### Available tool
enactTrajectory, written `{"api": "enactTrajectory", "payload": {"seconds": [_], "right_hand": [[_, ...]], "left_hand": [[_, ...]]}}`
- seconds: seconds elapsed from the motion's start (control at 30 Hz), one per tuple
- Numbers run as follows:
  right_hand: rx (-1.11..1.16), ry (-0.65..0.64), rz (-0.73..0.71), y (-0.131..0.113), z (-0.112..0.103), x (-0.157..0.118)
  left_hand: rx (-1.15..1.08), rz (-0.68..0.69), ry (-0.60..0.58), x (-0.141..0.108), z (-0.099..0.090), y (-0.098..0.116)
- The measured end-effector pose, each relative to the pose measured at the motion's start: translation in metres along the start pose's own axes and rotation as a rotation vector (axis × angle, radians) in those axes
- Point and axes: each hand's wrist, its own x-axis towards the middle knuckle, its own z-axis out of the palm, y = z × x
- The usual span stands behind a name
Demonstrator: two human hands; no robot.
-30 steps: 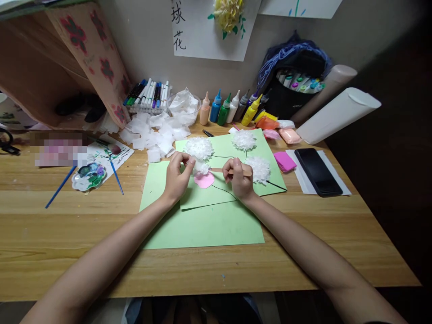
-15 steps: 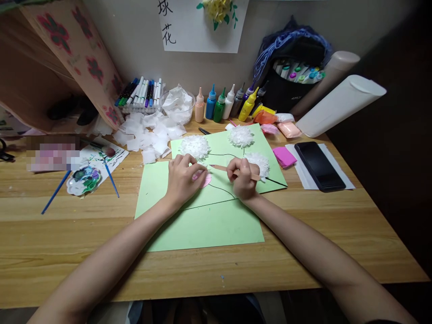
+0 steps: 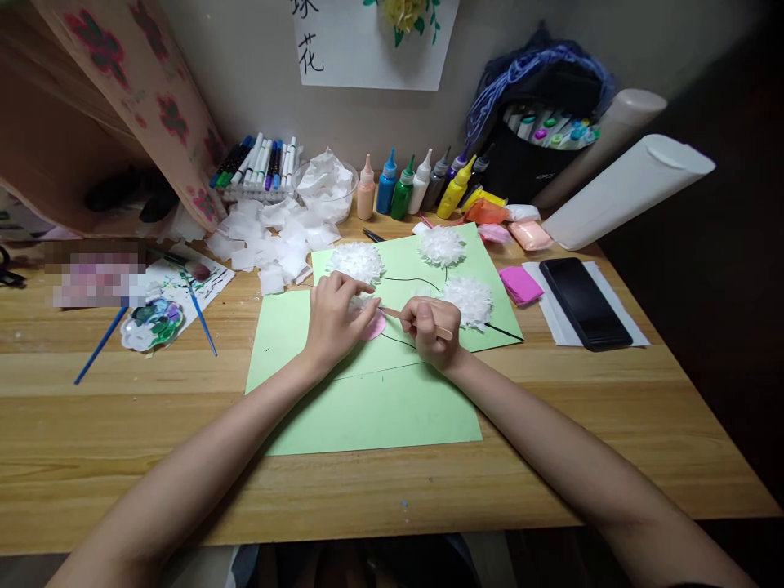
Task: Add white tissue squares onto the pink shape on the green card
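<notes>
My right hand is closed round a plain wooden pencil, whose tip points left to a pink round piece. My left hand lies over that pink piece, thumb and forefinger apart, partly hiding it and a bit of white paper on it. Beneath both hands are light green sheets with thin black lines drawn on them. Three fluffy white paper flowers stand on the upper sheet: one flower behind my left hand, another flower farther back, and a third flower beside my right hand.
White tissue squares lie behind on the left, near a marker set. Paint bottles line the wall. A phone and magenta paper lie right; a paint palette and brushes lie left.
My right hand and the pencil have moved slightly left, bringing the tip to the pink piece. My left forefinger has stretched out from its curl. The view has shifted a little.
</notes>
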Motion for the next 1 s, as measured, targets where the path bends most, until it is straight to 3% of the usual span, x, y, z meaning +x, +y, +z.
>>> {"api": "enactTrajectory", "payload": {"seconds": [0.17, 0.33, 0.53, 0.67, 0.8, 1.0], "right_hand": [[0.038, -0.009, 0.007, 0.001, 0.002, 0.001], [0.01, -0.044, 0.036, 0.003, 0.004, 0.003], [0.059, -0.047, 0.069, 0.006, 0.008, 0.005], [0.112, -0.056, 0.186, 0.004, 0.009, 0.014], [0.174, -0.138, 0.286, 0.0, 0.01, 0.034], [0.171, -0.303, 0.309, -0.005, 0.014, 0.066]], "left_hand": [[-0.281, -0.233, 0.041, 0.004, -0.003, -0.009], [-0.344, -0.342, 0.064, 0.005, -0.002, -0.016], [-0.293, -0.357, 0.067, 0.004, -0.001, -0.014], [-0.288, -0.349, 0.065, 0.003, 0.0, -0.015], [-0.275, -0.336, 0.065, 0.002, 0.001, -0.016], [-0.254, -0.334, 0.048, 0.003, 0.002, -0.016]]}}
